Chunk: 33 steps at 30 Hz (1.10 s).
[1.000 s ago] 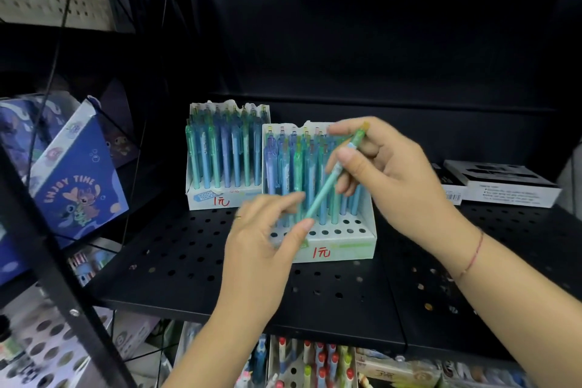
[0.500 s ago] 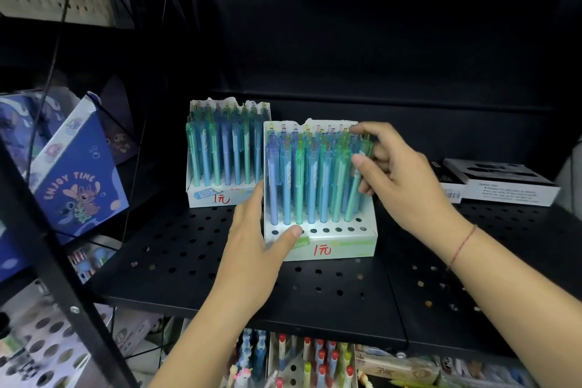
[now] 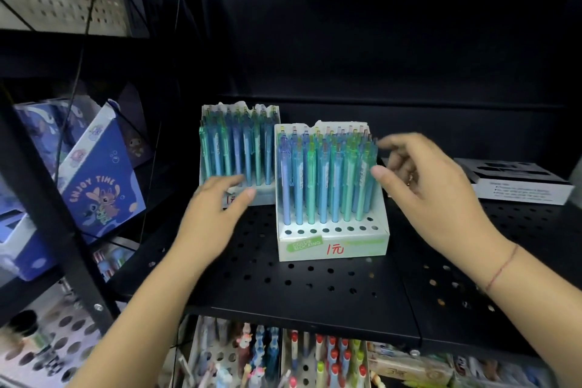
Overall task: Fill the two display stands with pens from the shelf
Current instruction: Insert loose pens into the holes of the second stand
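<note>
A black perforated metal shelf [image 3: 315, 287] lay beneath both hands. On it, a white cardboard display stand [image 3: 333, 249] holding upright blue and green plastic pens [image 3: 324, 179] stood between the hands, and a second white cardboard stand [image 3: 264, 195] stood just beyond the fingertips of the left hand [image 3: 217, 217]. That hand hovered with relaxed fingers and held nothing, while the right hand [image 3: 425, 192], loosely curved and empty, was just beside the outermost pens; contact could not be told.

The front stand [image 3: 362, 251] bears "1元" in red beside a green "COLOR BLOCKING" label; the blue box [image 3: 104, 167] reads "ENJOY TIME".
</note>
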Each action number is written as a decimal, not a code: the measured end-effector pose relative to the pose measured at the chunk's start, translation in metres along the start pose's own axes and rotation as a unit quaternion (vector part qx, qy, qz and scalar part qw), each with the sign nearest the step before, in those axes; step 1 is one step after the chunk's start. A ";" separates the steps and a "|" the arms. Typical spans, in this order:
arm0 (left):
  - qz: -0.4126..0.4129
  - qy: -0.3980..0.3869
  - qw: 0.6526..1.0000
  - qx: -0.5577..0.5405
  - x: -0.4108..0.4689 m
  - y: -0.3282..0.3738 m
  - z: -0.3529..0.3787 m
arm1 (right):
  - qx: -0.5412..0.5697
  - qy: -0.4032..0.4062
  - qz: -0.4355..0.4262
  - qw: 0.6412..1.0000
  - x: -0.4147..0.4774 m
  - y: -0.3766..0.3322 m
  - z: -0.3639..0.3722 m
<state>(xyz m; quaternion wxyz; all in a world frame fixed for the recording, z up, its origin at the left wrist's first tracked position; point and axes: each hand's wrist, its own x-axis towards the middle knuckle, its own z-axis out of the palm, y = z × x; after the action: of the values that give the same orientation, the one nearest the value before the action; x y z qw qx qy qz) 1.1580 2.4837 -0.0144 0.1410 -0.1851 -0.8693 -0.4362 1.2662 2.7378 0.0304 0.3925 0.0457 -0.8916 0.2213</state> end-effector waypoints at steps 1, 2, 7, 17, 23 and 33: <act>0.006 -0.005 0.999 0.031 0.009 -0.005 -0.001 | 0.005 -0.008 -0.010 1.000 -0.006 -0.003 -0.002; 0.012 -0.015 0.998 0.058 0.016 -0.009 -0.001 | 0.006 -0.032 -0.018 0.999 -0.013 -0.006 -0.002; 0.017 -0.043 0.992 0.119 0.033 -0.023 0.004 | -0.059 -0.222 -0.039 0.973 -0.030 -0.003 0.016; 0.028 -0.034 0.994 0.104 0.033 -0.025 0.005 | -0.120 -0.214 -0.034 0.969 -0.036 -0.007 0.029; 0.033 -0.024 0.990 0.133 0.033 -0.024 0.005 | -0.145 -0.196 -0.022 0.970 -0.033 -0.009 0.035; 0.058 -0.032 0.996 0.055 0.011 -0.023 -0.008 | -0.140 -0.133 0.003 0.981 -0.053 0.009 0.007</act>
<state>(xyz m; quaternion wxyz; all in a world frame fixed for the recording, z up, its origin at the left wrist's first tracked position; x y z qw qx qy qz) 1.1389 2.4670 -0.0216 0.1480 -0.2409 -0.8839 -0.3725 1.2954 2.7378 -0.0151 0.2722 0.0161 -0.9581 0.0872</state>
